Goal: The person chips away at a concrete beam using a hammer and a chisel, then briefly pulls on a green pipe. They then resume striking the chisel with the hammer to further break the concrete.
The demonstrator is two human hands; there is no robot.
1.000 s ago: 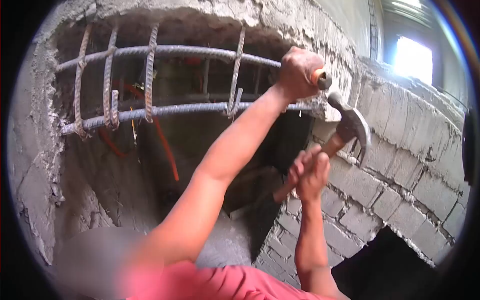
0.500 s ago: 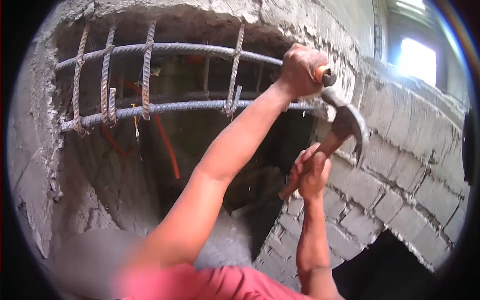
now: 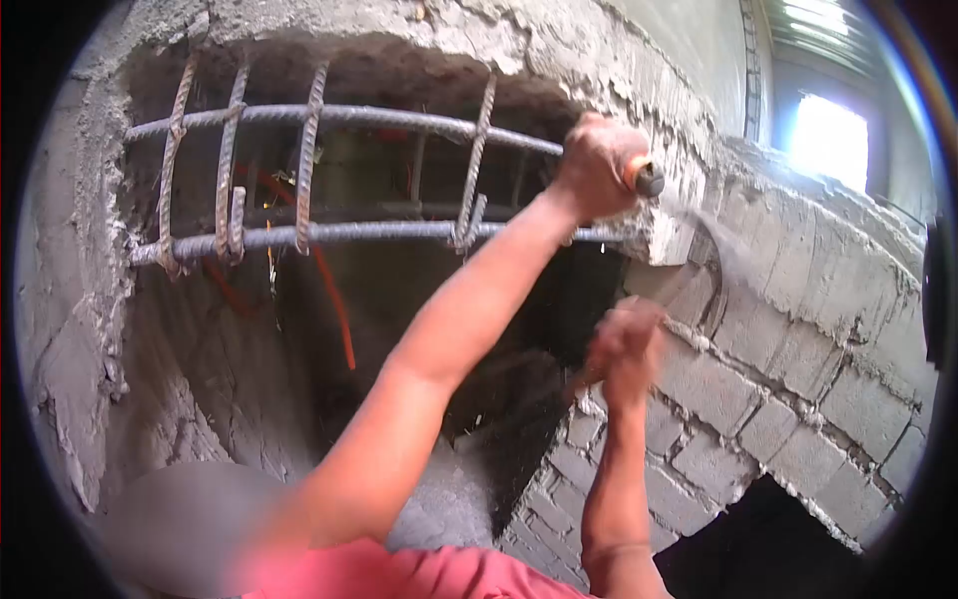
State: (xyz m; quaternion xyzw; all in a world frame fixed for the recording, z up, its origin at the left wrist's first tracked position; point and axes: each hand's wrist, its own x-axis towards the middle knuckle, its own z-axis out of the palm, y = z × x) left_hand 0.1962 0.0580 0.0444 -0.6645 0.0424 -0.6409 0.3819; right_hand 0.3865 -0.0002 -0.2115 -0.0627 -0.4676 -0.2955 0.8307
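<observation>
Orange-gripped chisel [image 3: 641,177] level, butt rightward, in clenched left hand [image 3: 597,165]; blurred hammer [image 3: 689,285] up-right from fisted right hand [image 3: 624,344].

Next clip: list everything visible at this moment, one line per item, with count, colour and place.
horizontal rebar: 2, grey, across the broken opening
upright rebar: at least 4, rusty, crossing the horizontal bars
conduit: 1 clear, orange-red, behind the bars
concrete: rough grey, rim of the opening
block wall: 1, grey, right
window: 1, bright, upper right
chisel: 1, orange grip, in the left hand
hammer: 1, motion-blurred, in the right hand
shirt: pink-red, bottom edge
left hand: closed on the chisel, at the concrete edge
right hand: closed on the hammer, below the left hand
</observation>
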